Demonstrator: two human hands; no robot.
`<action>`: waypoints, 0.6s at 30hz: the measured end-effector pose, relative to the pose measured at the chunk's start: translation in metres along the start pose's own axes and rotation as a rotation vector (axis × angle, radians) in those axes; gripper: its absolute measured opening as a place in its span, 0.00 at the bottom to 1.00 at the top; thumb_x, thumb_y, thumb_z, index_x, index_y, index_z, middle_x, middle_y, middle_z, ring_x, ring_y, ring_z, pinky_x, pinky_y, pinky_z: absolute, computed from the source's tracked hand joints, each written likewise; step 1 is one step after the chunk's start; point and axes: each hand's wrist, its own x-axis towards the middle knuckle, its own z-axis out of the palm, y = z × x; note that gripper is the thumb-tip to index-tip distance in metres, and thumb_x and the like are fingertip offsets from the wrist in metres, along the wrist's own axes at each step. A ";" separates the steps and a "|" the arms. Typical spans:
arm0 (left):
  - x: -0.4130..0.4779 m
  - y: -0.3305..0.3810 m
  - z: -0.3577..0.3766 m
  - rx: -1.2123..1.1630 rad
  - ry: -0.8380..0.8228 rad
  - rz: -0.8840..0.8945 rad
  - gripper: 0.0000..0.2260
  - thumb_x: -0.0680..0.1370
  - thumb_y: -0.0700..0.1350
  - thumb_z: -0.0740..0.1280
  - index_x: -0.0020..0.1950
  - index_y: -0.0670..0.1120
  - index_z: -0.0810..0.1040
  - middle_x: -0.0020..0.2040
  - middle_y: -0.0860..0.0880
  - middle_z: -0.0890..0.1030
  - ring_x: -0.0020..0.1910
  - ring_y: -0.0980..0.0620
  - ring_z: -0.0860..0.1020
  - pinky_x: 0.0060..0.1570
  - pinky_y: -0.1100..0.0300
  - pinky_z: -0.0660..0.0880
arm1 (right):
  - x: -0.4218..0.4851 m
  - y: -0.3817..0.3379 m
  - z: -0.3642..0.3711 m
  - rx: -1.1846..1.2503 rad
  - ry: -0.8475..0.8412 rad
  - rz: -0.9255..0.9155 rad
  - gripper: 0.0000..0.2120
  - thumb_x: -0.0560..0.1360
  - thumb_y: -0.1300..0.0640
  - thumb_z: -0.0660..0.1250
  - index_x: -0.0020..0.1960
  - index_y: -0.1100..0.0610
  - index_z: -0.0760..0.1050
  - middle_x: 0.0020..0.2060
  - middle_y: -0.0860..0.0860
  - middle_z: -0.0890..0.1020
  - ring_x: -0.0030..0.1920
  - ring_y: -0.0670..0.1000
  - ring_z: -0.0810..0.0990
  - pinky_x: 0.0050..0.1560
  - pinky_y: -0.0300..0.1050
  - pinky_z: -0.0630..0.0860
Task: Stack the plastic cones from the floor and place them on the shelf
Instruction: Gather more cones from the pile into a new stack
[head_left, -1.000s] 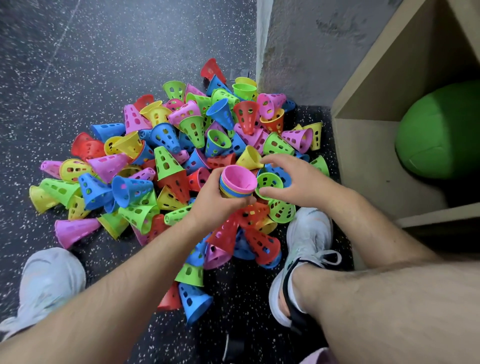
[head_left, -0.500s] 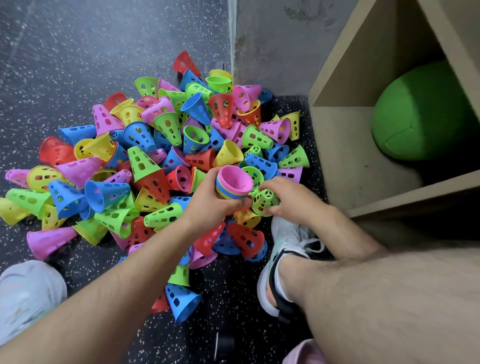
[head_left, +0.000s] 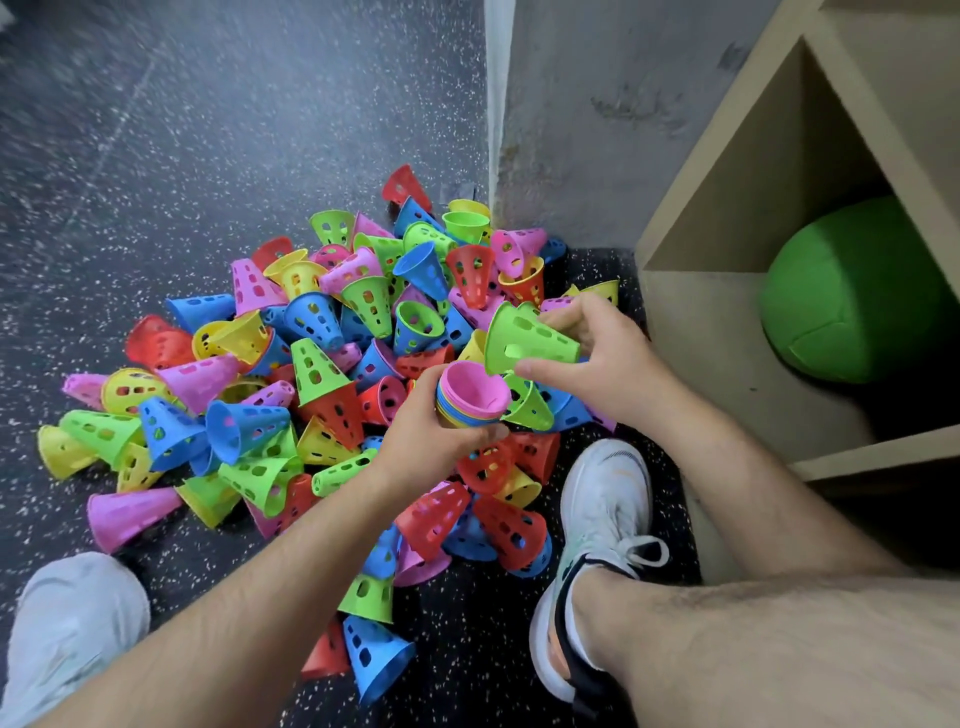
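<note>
At 9 o'clock from the 2 hands, the loose cones (head_left: 311, 364) lie heaped on the dark speckled floor, so we judge the task far from done. In the middle, the left hand (head_left: 431, 447) wraps its fingers round the stack (head_left: 470, 395) of nested cones, pink on top, wide mouth up. At 1 o'clock from that mouth, the green cone (head_left: 530, 340) lies on its side with its wide rim toward the stack. We cannot tell whether the 2 touch. The right hand (head_left: 597, 364) pinches it near the narrow end, thumb below and fingers over the top. At 3 o'clock stands the shelf (head_left: 727, 332), with 1 green ball (head_left: 852, 291) in its compartment.

What worries us is that the green cone faces rim-first. If it is pushed in without the tip being turned down, we expect it will not nest and may cock sideways or jam. A light pinch during that turn could drop it back into the heap. Later, the ball could crowd the stack on the shelf and tip it.
</note>
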 end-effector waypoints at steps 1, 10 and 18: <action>0.001 0.001 -0.002 -0.009 0.005 0.004 0.34 0.68 0.44 0.84 0.69 0.53 0.72 0.60 0.52 0.82 0.53 0.55 0.84 0.51 0.61 0.80 | 0.001 -0.003 0.004 0.030 -0.043 -0.024 0.28 0.60 0.40 0.80 0.53 0.47 0.72 0.50 0.45 0.83 0.51 0.47 0.83 0.57 0.57 0.79; -0.002 0.009 -0.012 -0.049 0.007 0.046 0.32 0.70 0.41 0.82 0.69 0.49 0.72 0.59 0.52 0.83 0.53 0.56 0.84 0.50 0.62 0.81 | 0.006 -0.029 0.015 -0.351 -0.344 -0.184 0.32 0.74 0.47 0.74 0.71 0.30 0.63 0.61 0.44 0.72 0.63 0.41 0.70 0.65 0.39 0.66; -0.004 0.008 -0.015 -0.048 0.005 0.030 0.33 0.70 0.42 0.82 0.70 0.49 0.71 0.58 0.52 0.81 0.50 0.61 0.83 0.47 0.69 0.77 | 0.012 -0.033 0.028 -0.152 -0.078 -0.180 0.25 0.68 0.46 0.78 0.53 0.49 0.64 0.57 0.44 0.77 0.49 0.52 0.78 0.50 0.48 0.77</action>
